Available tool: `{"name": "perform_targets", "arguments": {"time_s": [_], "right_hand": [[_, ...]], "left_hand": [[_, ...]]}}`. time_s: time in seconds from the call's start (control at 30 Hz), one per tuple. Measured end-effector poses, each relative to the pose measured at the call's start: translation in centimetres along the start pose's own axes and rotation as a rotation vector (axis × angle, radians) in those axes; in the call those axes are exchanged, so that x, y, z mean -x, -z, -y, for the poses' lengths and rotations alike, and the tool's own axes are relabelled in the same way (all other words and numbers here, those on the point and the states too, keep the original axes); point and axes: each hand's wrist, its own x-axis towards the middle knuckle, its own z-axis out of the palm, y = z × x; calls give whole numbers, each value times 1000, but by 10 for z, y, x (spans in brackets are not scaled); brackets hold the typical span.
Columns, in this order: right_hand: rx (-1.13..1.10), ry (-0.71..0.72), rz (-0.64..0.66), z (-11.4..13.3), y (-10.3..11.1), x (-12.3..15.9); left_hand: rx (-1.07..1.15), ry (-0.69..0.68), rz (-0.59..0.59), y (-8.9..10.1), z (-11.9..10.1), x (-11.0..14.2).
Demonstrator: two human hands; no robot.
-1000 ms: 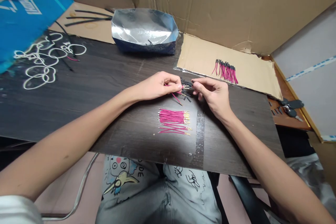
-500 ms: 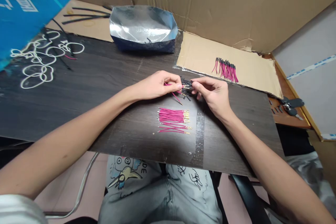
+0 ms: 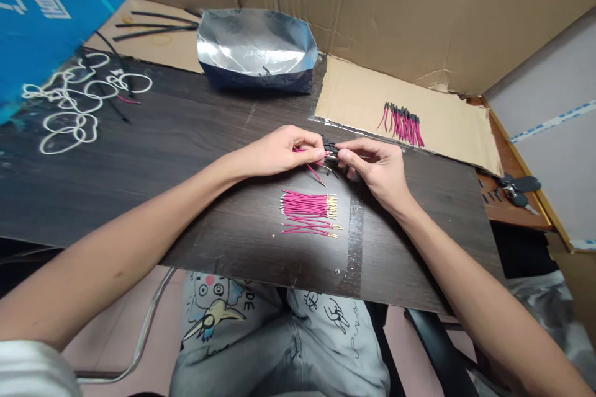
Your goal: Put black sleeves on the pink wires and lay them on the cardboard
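Note:
Between the thumb and forefinger of my left hand point(image 3: 289, 150) are several short red wires point(image 3: 315, 173) with gold metal tips, fanned out toward the right. My right hand point(image 3: 375, 160) is closed in a pinch on a small black sleeve point(image 3: 333, 152) at the tip of one held wire. Whether the sleeve is on the tip or only touching it, I cannot tell. A pile of short black sleeves point(image 3: 328, 140) lies on the table behind the fingertips, partly hidden. Nearer me is a row of red wires point(image 3: 305, 203), gold tips to the right.
A silver-lined bag point(image 3: 256, 43) stands open at the back. On a cardboard sheet point(image 3: 354, 93) lie red wires with black ends point(image 3: 405, 124). White elastic loops point(image 3: 69, 124) are at the left, long black tubes point(image 3: 156, 31) behind them. Keys point(image 3: 516, 189) rest at the right.
My right fingertips have moved slightly left, bringing the black sleeve up to the wire tip. My left hand still grips the wires in nearly the same place.

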Motion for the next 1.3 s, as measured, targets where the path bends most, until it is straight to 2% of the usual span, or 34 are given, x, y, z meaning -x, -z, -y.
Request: {"name": "perform_targets", "arguments": {"time_s": [0.23,0.37,0.47,0.6,0.77,0.93,1.1,1.3], "right_hand": [[-164,-42,159,-2,2,-5],[-239,-70,173,-5,3,-5],[-277,-68,122,-6,3,-4],[-146,-36,33,-2,4,-2],[-17,-31,65,3,2,0],[32,8,83,0,2,1],[93,59,34,-2,3,3],[24,29,36,-3,0,3]], "left_hand": [[88,-33,33,-4,-12,1],[147,3,46,-7,-14,2],[238,40,50,-7,-11,2],[351,60,2,-6,-5,1],[360,71,-33,-4,-2,0],[324,82,-30,-3,-4,0],[267,72,-45,-3,-5,0],[201,53,-64,-5,-3,0]]}}
